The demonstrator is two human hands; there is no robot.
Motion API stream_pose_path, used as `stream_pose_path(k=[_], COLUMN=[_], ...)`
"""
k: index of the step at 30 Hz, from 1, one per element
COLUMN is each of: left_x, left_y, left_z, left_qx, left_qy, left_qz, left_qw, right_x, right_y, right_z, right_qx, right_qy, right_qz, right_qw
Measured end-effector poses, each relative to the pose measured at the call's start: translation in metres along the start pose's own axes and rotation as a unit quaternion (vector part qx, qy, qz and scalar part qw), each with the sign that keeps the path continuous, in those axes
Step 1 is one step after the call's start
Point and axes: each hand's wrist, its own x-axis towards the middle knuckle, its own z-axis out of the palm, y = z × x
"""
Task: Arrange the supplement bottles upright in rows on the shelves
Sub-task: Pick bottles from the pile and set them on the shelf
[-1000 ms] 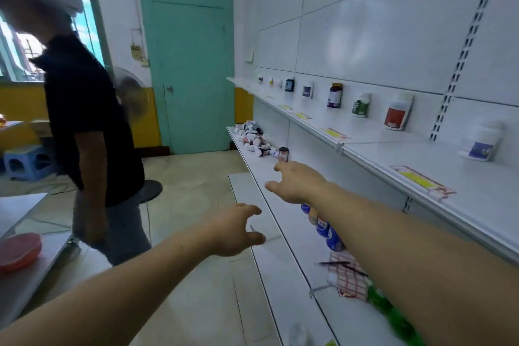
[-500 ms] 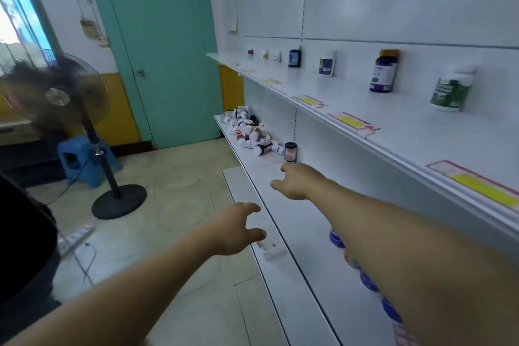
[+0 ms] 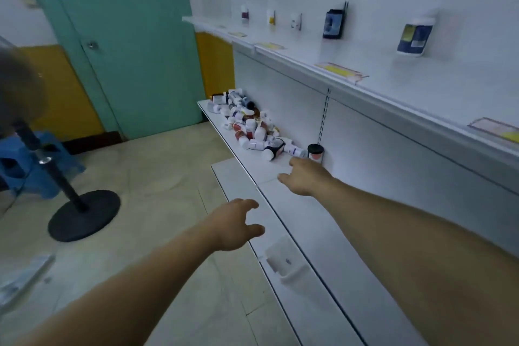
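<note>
Dozens of supplement bottles (image 3: pixel 247 126) lie tumbled in a heap at the far end of the middle shelf (image 3: pixel 323 233), against the back panel, most on their sides with caps pointing every way. Right hand (image 3: pixel 306 177) is the nearer one: stretched out over the shelf, fingers loosely extended and apart, holding nothing, fingertips just short of the heap's near edge. Straight ahead of them lie a dark-banded bottle (image 3: pixel 273 152), long axis roughly across the shelf with its white cap toward the front edge, and a white bottle (image 3: pixel 295 150) lying beside it. One dark-lidded jar (image 3: pixel 315 152) already stands upright by the back panel, just past the fingertips and slightly right. Left hand (image 3: pixel 236 225) hangs further back at the shelf's front edge, fingers spread and lightly curled, empty. Judgement: right hand takes the nearest lying bottle first; nothing blocks it, though the upright jar is close enough to knock. Upper shelf (image 3: pixel 421 87) carries a few spaced upright bottles, including a blue-labelled tub (image 3: pixel 415 38). Fan stand base (image 3: pixel 84 213) sits on the floor, well apart.
</note>
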Motion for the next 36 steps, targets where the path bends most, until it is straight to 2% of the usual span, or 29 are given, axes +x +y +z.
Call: stream_pose_path(k=[7,14,19,22,29,33,36], left_x=[0.136,0.29,0.385,0.432,0.513,0.527,0.529], left_y=[-0.061,-0.075,-0.088,-0.094,-0.1,-0.109,-0.12], left_z=[-0.046,-0.053,-0.048,-0.041,0.008,0.042,0.053], left_qx=[0.005,0.016,0.006,0.004,-0.045,0.088,0.101], left_qy=[-0.089,-0.143,-0.135,-0.112,-0.108,-0.099,-0.086], left_qz=[0.059,0.096,0.08,0.116,0.135,0.169,0.172], left_qw=[0.994,0.985,0.988,0.987,0.984,0.977,0.976], right_x=[0.108,0.196,0.249,0.273,0.306,0.319,0.324], right_y=[-0.021,0.039,0.068,0.078,0.102,0.099,0.087], right_z=[0.009,0.017,0.032,0.044,0.077,0.097,0.106], right_qx=[0.054,0.073,0.089,0.083,0.072,0.07,0.064], right_qy=[-0.006,0.018,0.017,0.011,0.019,0.021,0.083], right_qz=[0.084,0.2,0.258,0.283,0.333,0.336,0.348], right_qw=[0.995,0.977,0.962,0.956,0.94,0.939,0.932])
